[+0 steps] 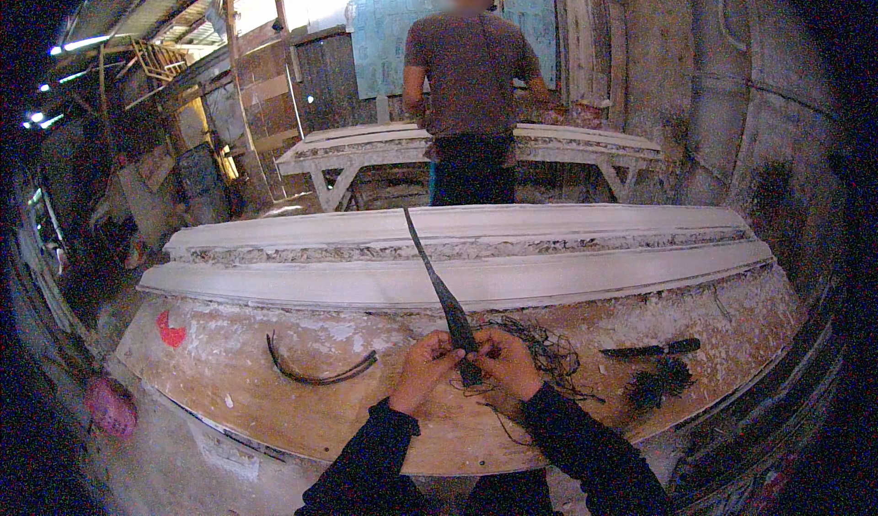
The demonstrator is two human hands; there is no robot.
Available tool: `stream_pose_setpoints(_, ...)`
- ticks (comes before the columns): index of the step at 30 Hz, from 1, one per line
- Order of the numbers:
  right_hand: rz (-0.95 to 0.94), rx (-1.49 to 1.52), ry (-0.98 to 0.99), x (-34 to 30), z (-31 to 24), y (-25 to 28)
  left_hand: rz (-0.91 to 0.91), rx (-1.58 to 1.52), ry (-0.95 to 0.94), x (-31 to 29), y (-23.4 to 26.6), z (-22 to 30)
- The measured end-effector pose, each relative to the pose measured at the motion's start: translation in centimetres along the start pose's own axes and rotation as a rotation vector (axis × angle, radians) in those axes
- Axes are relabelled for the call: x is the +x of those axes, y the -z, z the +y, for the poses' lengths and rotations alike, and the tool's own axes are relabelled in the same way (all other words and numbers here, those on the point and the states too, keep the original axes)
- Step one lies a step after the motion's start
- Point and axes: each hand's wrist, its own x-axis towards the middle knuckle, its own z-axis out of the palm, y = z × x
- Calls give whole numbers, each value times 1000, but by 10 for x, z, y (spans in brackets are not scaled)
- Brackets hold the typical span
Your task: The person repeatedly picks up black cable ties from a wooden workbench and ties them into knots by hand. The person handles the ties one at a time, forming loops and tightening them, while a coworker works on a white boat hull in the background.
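Note:
A long dark strip [443,298], thin at its far tip and wider near me, stretches from my fingers out across the white moulded lengths. My left hand [423,370] pinches its wide near end from the left. On the other side, the fingertips of my right hand [511,362] are closed on the same end. The exact finger hold is partly hidden. A loose tangle of thin dark cords [556,359] lies beside and beyond my right hand. To my left, several curved dark strips [322,376] rest on the plaster-smeared wooden tabletop [229,388].
Two long white mouldings [302,283] span the table's far half. A dark-handled knife [651,349] and a dark stringy clump [660,384] lie at right; a red piece [170,330] lies at left. Beyond, a person [471,68] stands at another white-topped table [338,155].

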Motion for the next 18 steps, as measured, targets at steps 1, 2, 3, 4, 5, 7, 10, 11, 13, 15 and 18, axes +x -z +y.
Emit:
stream_pose_setpoints(1, -3, -7, -39, -2, -2, 1, 9, 14, -3, 0, 0, 0)
stream_pose_setpoints(2, -11, -16, -57, -4, -4, 2, 18, 29, -6, 0, 0, 0)
stream_pose_setpoints(3, -6, -13, -106, -5, -7, 2, 28, 43, -10, 1, -1, 1)
stream_pose_setpoints(4, -6, -12, -134, -6, -9, 1, 26, 22, 8, 0, -1, 2)
stream_pose_setpoints(5, -25, 2, -106, -7, -12, 1, 25, 1, 26, -1, -2, 3)
stream_pose_setpoints(7, -1, 17, -118, -7, -14, -1, -5, -31, 44, -2, -2, 5)
stream_pose_setpoints(10, 32, 19, -36, -4, -16, -3, -65, -55, 59, -3, -1, 6)
stream_pose_setpoints(11, 53, 28, -92, -4, -17, -4, -69, -59, 73, -3, 0, 5)
stream_pose_setpoints(13, 43, -19, -33, -5, -19, -3, -74, -69, 71, -2, 1, 1)
stream_pose_setpoints(15, 47, 16, -70, -7, -19, -2, -75, -83, 42, 0, 2, -4)
stream_pose_setpoints(18, 35, 87, -84, -8, -15, -1, -86, -94, 19, 3, 4, -9)
